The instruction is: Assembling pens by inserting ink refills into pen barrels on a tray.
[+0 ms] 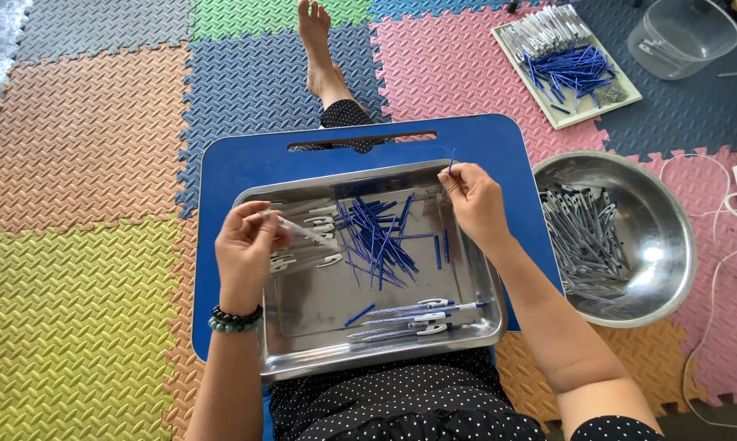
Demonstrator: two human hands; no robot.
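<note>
My left hand (250,241) holds a clear pen barrel (307,233) that points right over a steel tray (475,322). My right hand (473,196) pinches a thin blue refill (451,162) upright above the tray's far right corner. In the tray lie a loose heap of blue refills (377,237), several clear barrels (311,214) at the left and three put-together pens (417,318) near the front. The tray rests on a blue lap board (230,163) across my legs.
A steel bowl (667,245) with several finished pens stands right of the board. A white tray (565,61) of refills and barrels and a clear plastic tub (683,37) lie at the far right. White cables (716,269) run along the right edge of the foam mat floor.
</note>
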